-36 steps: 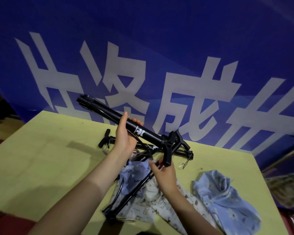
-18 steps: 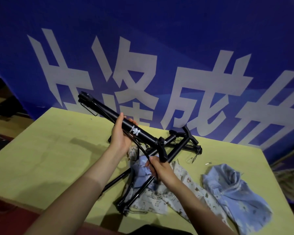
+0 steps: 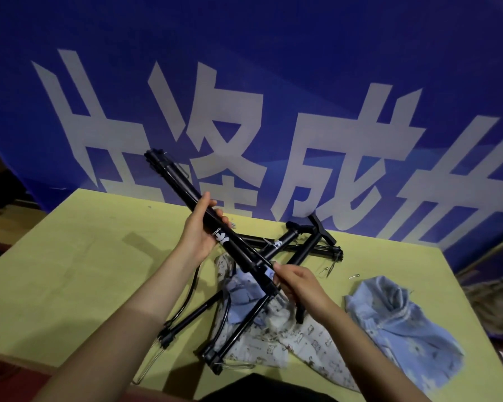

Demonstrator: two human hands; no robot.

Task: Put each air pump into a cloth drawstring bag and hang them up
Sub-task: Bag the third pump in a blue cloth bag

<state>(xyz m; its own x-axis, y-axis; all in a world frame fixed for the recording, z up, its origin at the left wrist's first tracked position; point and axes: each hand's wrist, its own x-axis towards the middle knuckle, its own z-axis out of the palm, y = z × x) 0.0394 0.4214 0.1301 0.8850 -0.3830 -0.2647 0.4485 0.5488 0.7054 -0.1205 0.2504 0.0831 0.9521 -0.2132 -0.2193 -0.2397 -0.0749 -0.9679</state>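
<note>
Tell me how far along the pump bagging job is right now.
Nothing looks finished: no pump is bagged or hung. In hand: the left hand grips a black pump by its barrel while the right hand holds its lower end. Left: other pumps lie on the table, with the patterned bag and blue bag lying flat.

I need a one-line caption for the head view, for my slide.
Both hands, left and right, hold one black pump above bags on a yellow table.
</note>
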